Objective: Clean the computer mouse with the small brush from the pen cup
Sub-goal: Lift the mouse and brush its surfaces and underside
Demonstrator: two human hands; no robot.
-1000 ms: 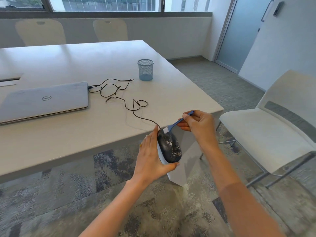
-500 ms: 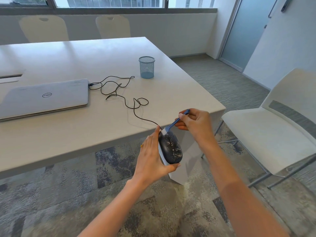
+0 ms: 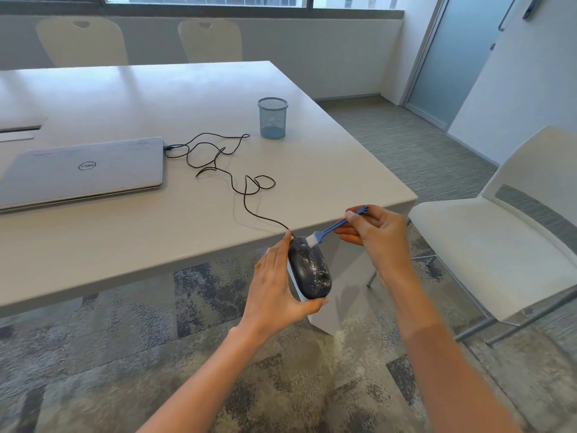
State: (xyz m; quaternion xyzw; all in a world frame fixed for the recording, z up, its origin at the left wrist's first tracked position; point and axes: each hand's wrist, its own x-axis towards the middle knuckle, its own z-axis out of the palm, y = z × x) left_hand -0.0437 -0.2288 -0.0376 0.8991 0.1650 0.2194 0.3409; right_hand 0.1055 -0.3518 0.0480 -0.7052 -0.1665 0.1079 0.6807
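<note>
You had one white table (image 3: 156, 98) before you, and three white chairs: two chairs (image 3: 84, 42) behind its far edge, their seats hidden by it, and one chair (image 3: 487, 254) off its right edge, cut by the frame. One closed Dell laptop (image 3: 84, 170) lay toward the near edge, its left end out of view. Your left hand (image 3: 274, 285) gripped the computer mouse (image 3: 309, 267) just off the table's near right corner, above the carpet. The thumb lay under the mouse's rear end, and the other fingers were hidden behind it. Your right hand (image 3: 377, 232) pinched the handle of the small brush (image 3: 331, 228). One empty mesh pen cup (image 3: 272, 118) stood near the right edge. One black cable (image 3: 231, 170) looped from the laptop to the mouse. The mouse was speckled white. Compared with half a second before, the bristles touched its front end slightly further right.
</note>
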